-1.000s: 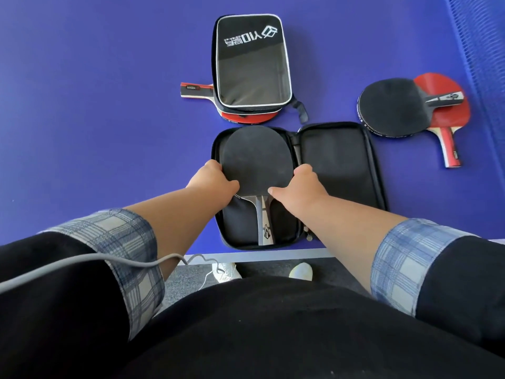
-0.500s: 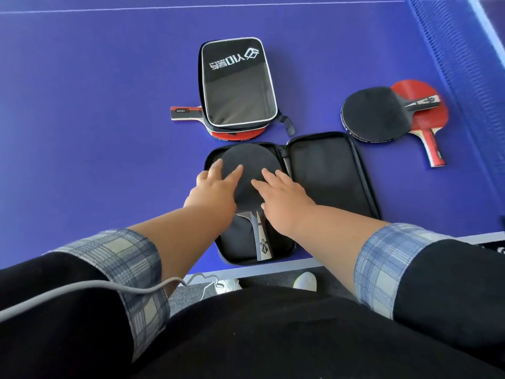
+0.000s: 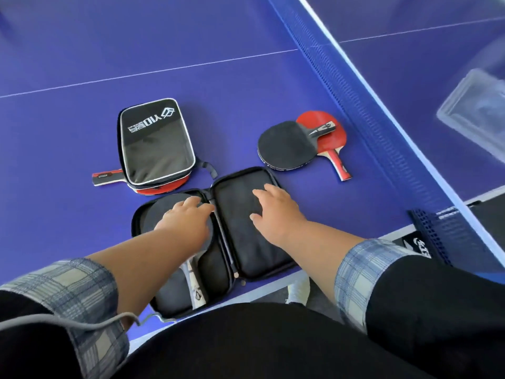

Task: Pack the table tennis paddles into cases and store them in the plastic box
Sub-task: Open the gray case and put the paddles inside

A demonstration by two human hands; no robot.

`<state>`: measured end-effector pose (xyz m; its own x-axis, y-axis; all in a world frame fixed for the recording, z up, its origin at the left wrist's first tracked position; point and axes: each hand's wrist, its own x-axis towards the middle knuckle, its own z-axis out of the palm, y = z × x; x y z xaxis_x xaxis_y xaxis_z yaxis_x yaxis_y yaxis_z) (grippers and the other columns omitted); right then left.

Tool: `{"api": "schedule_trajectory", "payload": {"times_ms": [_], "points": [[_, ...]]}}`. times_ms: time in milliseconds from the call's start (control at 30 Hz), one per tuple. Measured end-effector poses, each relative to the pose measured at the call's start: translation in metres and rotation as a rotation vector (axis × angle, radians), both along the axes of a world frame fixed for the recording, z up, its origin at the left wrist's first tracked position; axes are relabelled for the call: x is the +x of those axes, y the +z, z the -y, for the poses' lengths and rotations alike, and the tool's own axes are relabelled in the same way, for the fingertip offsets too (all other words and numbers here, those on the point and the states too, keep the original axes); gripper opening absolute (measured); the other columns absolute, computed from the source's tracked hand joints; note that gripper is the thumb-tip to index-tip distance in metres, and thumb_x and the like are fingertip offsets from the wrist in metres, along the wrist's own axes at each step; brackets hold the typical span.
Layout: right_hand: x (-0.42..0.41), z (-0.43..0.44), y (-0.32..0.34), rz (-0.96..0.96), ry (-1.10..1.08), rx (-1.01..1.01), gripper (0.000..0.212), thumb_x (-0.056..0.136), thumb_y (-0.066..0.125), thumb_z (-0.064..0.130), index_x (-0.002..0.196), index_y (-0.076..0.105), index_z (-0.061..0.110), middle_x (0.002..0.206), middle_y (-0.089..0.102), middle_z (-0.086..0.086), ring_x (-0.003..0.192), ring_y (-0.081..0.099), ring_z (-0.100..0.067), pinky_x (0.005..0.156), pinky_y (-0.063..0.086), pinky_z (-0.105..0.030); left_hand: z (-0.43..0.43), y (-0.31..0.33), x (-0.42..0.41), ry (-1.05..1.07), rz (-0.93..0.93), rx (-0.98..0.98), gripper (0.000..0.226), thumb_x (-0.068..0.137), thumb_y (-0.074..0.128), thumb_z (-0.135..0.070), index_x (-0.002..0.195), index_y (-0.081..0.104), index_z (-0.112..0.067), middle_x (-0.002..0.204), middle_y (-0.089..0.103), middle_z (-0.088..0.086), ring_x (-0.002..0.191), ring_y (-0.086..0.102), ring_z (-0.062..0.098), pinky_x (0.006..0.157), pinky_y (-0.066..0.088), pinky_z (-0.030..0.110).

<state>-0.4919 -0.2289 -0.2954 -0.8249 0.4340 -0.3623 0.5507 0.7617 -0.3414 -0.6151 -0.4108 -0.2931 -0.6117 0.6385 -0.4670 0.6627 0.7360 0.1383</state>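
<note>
An open black case (image 3: 246,242) lies flat at the table's near edge. A black-faced paddle (image 3: 161,214) rests in its left half, handle toward me. My left hand (image 3: 185,217) lies flat on that paddle, fingers spread. My right hand (image 3: 276,212) hovers over or rests on the empty right half, fingers apart, holding nothing. Two paddles, one black-faced (image 3: 284,144) over a red one (image 3: 328,127), lie beyond on the right. A zipped black case (image 3: 155,140) lies on a red paddle (image 3: 109,177) at the back left. The clear plastic box (image 3: 475,110) is past the net.
The blue net (image 3: 363,105) runs diagonally at the right, its clamp (image 3: 426,231) at the table edge. The blue table (image 3: 68,127) stretches left and back. A grey cable (image 3: 82,321) crosses my left sleeve.
My right hand has moved off the paddle to the case's right half. My left hand stays flat on the paddle. The view has swung right, bringing the net and plastic box in.
</note>
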Motion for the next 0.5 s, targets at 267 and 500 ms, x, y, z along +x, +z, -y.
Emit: {"api": "schedule_trajectory", "payload": {"times_ms": [267,500], "points": [[0.054,-0.178,-0.002,-0.035,-0.327,0.007,0.057,0.093,0.064,0.038,0.142,0.048,0.014,0.145,0.047,-0.009,0.137,0.04,-0.033,0.106,0.042,-0.049,-0.176,0.007,0.051,-0.013,0.131,0.195,0.056,0.094,0.052,-0.025,0.148,0.039,-0.03,0.156,0.036,-0.002,0.14,0.037,0.024,0.112,0.035,0.042],[0.047,-0.258,-0.022,-0.019,-0.348,-0.115,0.063,0.086,0.073,0.042,0.136,0.05,0.011,0.137,0.05,-0.011,0.123,0.052,-0.034,0.089,0.048,-0.043,-0.292,-0.016,0.078,0.067,0.162,0.148,0.07,0.096,0.049,-0.016,0.157,0.016,-0.027,0.165,0.014,0.0,0.151,0.011,0.023,0.117,0.023,0.04]]}}
